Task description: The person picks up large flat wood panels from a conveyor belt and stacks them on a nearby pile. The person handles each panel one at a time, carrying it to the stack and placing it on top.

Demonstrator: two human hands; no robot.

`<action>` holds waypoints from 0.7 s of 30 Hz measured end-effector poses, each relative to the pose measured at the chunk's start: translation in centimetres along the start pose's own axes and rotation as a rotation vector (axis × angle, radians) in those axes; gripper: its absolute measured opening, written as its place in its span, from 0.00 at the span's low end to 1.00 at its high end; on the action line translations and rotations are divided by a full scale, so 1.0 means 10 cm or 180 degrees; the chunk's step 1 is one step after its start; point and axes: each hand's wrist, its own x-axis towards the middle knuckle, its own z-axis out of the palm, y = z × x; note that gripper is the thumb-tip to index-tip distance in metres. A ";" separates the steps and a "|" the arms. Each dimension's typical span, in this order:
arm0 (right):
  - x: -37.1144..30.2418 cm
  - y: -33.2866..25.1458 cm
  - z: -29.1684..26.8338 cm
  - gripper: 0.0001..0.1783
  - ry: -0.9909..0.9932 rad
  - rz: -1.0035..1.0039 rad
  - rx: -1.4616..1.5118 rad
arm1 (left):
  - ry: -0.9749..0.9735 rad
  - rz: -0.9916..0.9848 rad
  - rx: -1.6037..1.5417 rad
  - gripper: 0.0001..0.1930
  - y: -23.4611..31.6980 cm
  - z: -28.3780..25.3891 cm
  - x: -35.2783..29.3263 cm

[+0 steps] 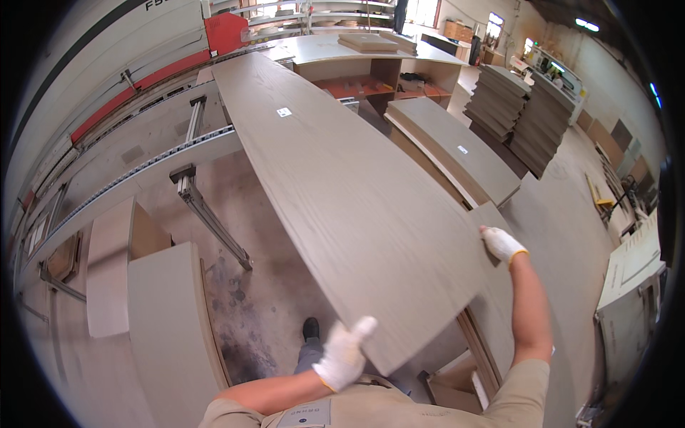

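A long grey-brown wood-grain board (357, 192) slopes from the machine side down to my waist, with a small white label near its far end. My left hand (346, 357), in a white glove, is at its near left edge. It is blurred, with the thumb over the edge and the other fingers hard to make out. My right hand (503, 245), also gloved, is closed at the board's right edge. A smaller piece of panel (490, 216) shows beside it, partly covered by the long board.
A machine with a red panel (227, 33) and metal rails (189, 146) stands on the left. Panels (171, 307) stand at lower left. A labelled panel stack (460, 150) lies right of the board; taller stacks (499, 100) rise behind. A workbench (321, 48) is at the back.
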 end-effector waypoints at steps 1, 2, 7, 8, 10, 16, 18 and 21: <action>0.07 0.46 -0.06 0.37 0.0115 0.0040 -0.0103 | -0.0135 -0.0478 -0.0074 0.29 -0.28 0.18 -0.12; -0.02 0.47 -0.19 0.38 0.0016 0.0237 -0.0371 | -0.0309 -0.0874 -0.0138 0.30 -0.47 0.36 -0.24; 0.00 1.13 -0.08 0.37 0.0811 0.0240 -0.0261 | -0.2402 -0.2940 0.0529 0.31 -1.21 1.01 -0.53; -0.15 1.19 -0.08 0.36 0.0865 0.0340 -0.0161 | -0.2677 -0.2881 0.0397 0.30 -1.29 0.97 -0.53; -0.43 1.50 -0.12 0.34 0.0815 0.0314 -0.0401 | -0.2812 -0.2335 0.0477 0.30 -1.41 0.66 -0.41; -1.05 2.36 -0.24 0.31 0.0701 0.0750 -0.0179 | 0.0155 0.0745 -0.0302 0.29 0.12 -0.33 1.14; -1.03 2.54 -0.18 0.32 0.0678 0.0823 -0.0218 | 0.0123 0.1145 -0.1059 0.30 0.67 -0.39 1.65; -0.96 2.71 -0.15 0.35 0.0446 0.0989 -0.0255 | 0.0939 0.1042 -0.0572 0.26 0.94 -0.48 2.01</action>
